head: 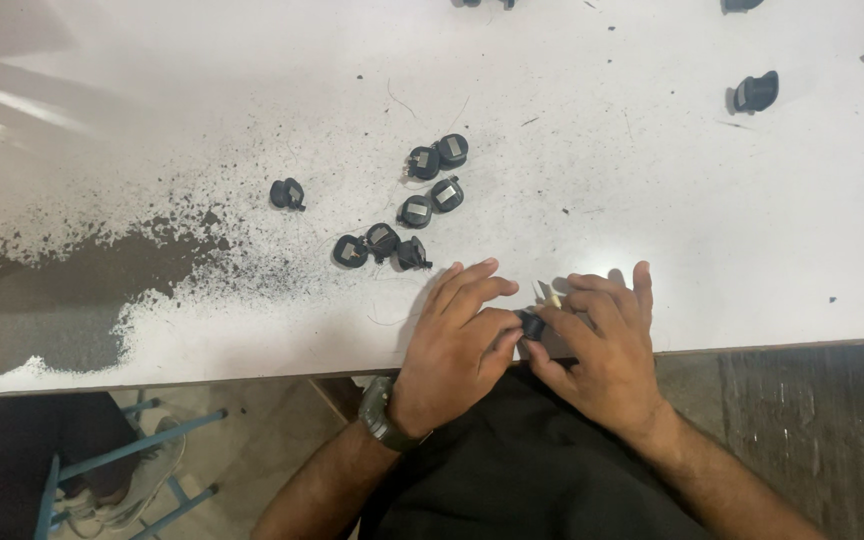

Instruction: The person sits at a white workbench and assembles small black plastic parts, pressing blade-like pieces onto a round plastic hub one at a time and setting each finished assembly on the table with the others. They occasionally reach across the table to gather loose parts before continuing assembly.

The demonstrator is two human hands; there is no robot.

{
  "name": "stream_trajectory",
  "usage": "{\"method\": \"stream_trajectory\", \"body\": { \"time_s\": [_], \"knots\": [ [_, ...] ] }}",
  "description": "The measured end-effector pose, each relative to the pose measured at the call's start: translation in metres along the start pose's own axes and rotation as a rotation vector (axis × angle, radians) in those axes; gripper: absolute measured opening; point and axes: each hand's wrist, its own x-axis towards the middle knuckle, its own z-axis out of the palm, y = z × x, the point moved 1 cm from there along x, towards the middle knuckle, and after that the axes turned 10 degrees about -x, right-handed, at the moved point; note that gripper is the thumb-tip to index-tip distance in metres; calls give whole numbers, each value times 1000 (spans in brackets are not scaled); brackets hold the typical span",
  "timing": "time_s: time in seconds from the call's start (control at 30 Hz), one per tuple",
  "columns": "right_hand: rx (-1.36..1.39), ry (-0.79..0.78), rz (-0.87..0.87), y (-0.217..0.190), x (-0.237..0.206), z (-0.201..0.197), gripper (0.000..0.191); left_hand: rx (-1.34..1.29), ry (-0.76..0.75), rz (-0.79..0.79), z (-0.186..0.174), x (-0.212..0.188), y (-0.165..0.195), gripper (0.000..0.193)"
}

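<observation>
My left hand (459, 345) and my right hand (602, 350) meet at the near edge of a white table (652, 200). Between their fingertips they pinch one small black round part (530, 323). A small pale piece (549, 295) sticks up just above it, by my right forefinger. A dark watch (380, 412) sits on my left wrist. Up and left of my hands lie several similar black parts with grey metal faces (407, 205), loosely clustered. One more black part (287, 193) lies alone further left.
A large worn grey patch with dark speckles (62, 300) covers the table's left side. More black parts (755, 92) lie at the far right and top edge. A blue metal stool frame (122, 470) and another person's shoe show under the table at the lower left.
</observation>
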Motion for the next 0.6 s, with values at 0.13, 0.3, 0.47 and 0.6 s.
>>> {"method": "stream_trajectory", "body": {
  "time_s": [0.13,0.3,0.47,0.6],
  "knots": [
    [9,27,21,2,-1,1,39,128,50,65,0,-6,-5,14],
    [-2,6,18,2,-1,1,37,199,40,163,6,-14,-8,14],
    [14,-25,10,2,0,-3,36,366,24,371,7,-13,-4,17],
    [24,-63,-15,3,0,-5,37,200,-35,184,1,-5,1,15]
  ]
}}
